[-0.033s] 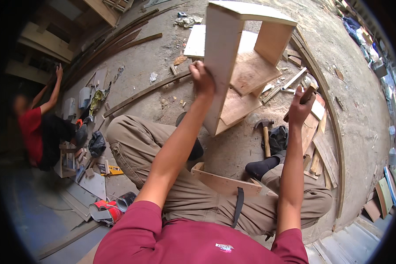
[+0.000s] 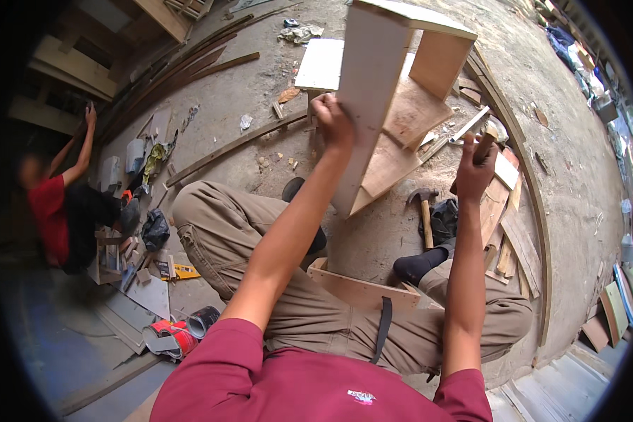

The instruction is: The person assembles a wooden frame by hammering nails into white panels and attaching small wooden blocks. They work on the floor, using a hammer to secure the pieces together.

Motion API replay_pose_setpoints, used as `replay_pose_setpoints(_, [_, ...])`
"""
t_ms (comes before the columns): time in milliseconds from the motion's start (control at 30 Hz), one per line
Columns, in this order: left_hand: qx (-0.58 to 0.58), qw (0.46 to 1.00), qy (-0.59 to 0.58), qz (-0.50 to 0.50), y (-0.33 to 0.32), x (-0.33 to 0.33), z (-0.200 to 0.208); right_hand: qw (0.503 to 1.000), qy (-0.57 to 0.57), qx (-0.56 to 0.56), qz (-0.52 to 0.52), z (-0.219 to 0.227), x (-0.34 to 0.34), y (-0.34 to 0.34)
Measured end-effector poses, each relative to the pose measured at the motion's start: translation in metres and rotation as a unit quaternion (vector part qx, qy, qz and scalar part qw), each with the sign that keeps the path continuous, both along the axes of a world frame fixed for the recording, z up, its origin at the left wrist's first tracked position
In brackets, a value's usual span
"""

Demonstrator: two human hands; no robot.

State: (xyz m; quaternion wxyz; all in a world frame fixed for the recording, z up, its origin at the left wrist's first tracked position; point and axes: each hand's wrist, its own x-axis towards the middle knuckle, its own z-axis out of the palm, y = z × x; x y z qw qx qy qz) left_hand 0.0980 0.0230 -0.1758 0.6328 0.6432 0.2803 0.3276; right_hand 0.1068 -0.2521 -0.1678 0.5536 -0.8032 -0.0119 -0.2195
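A wooden shelf unit with a pale outer side and bare inner boards stands tilted in front of me. My left hand is closed at the near left edge of its pale side panel; the fingertips are partly hidden. To the right, my right hand is raised, its fingers wrapped round a short brown wooden piece whose full shape I cannot make out. Between that hand and the unit, a claw hammer lies on the ground. A low wooden frame rests between my legs.
Scrap boards lie at the right beside a long curved-looking strip. A white-topped piece stands behind the unit. Red cans sit at lower left. Farther left, another person crouches with arms raised.
The shelf unit and my left hand have shifted a little to the right. My right hand has moved slightly left, and the wooden piece in it has turned.
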Motion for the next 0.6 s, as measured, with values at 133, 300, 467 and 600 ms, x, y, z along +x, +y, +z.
replay_pose_setpoints(133, [-0.06, 0.989, -0.031, -0.132, -0.056, 0.003, 0.022, 1.0, -0.004, 0.01, 0.027, 0.022, -0.064, 0.053])
replay_pose_setpoints(300, [-0.088, 0.961, -0.086, -0.25, -0.095, -0.014, 0.017, 0.996, 0.046, 0.069, 0.013, -0.034, -0.1, 0.046])
replay_pose_setpoints(467, [-0.194, 0.903, -0.049, -0.381, -0.083, -0.036, 0.02, 0.997, 0.043, -0.051, -0.03, -0.017, -0.118, 0.052])
replay_pose_setpoints(600, [-0.203, 0.876, -0.023, -0.436, -0.084, -0.051, 0.031, 0.989, 0.016, -0.129, -0.074, -0.009, -0.135, 0.057])
